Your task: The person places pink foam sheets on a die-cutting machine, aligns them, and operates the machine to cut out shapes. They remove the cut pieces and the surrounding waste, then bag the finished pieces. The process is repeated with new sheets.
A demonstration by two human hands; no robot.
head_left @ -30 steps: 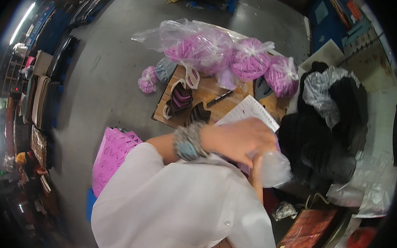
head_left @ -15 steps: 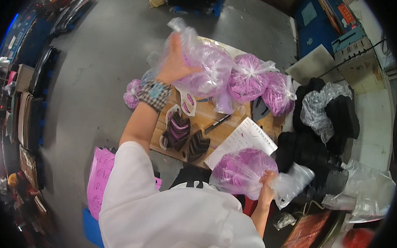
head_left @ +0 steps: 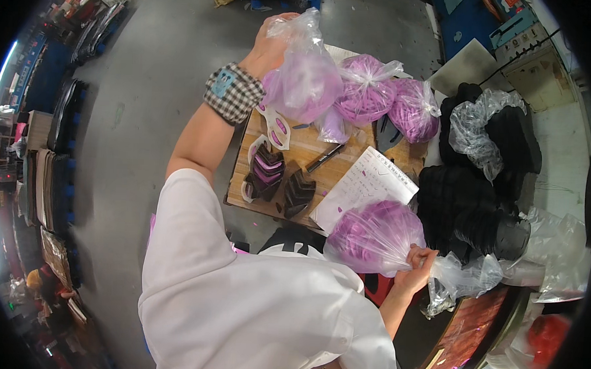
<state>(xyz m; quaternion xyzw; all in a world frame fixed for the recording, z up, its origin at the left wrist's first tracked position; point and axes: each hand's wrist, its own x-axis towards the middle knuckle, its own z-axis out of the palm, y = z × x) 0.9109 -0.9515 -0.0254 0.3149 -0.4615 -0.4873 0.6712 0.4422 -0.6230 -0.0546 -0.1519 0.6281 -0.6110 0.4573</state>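
Note:
My left hand (head_left: pixel 273 46), with a checkered cuff at the wrist, is closed on the gathered top of a clear plastic bag of purple pieces (head_left: pixel 308 86) at the table's far left. My right hand (head_left: pixel 418 264) grips the twisted neck of another clear bag of purple pieces (head_left: pixel 374 233), near the table's front right. Its loose plastic end (head_left: pixel 466 278) sticks out to the right of my fist. Two knotted bags, one in the middle (head_left: pixel 365 98) and one farther right (head_left: pixel 414 116), sit along the far side.
On the wooden table (head_left: pixel 248 133) lie a written sheet (head_left: pixel 371 184), a black pen (head_left: pixel 324 158), two dark zigzag blocks (head_left: pixel 266 172) and a white template with purple ovals (head_left: pixel 275 127). Black stacked material (head_left: pixel 456 208) and crumpled clear plastic (head_left: pixel 476 130) stand to the right.
My left hand has gone from spread fingers to a grip on the far-left bag's top, which now stands gathered. My right hand and its bag have shifted slightly right and up.

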